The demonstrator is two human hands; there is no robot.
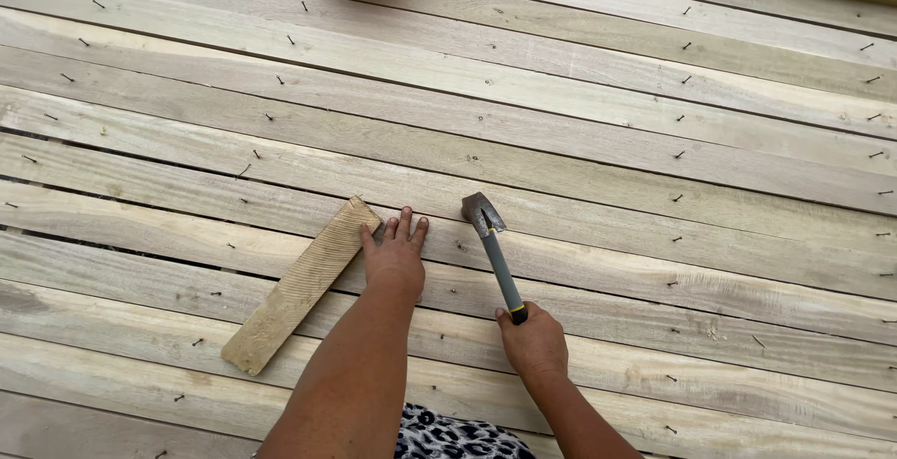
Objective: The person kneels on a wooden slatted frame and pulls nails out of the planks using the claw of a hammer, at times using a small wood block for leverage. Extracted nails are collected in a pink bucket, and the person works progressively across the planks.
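— So why is the left hand (pixel 394 258) flat on the planks (pixel 579 169), fingers spread, gripping nothing?

— Probably bracing; its fingertips touch the end of the loose wood offcut (pixel 301 283) lying slantwise.

— And the hammer (pixel 492 251)?

— Clenched by the handle's end in the right hand (pixel 533 342), head low over a board, just beside the left fingers, among half-driven nails (pixel 675 155).

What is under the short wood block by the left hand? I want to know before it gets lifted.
The short wood block lies slantwise across the pale deck planks, beside the left hand. The planks and their gaps run beneath it; any nails under it are covered.
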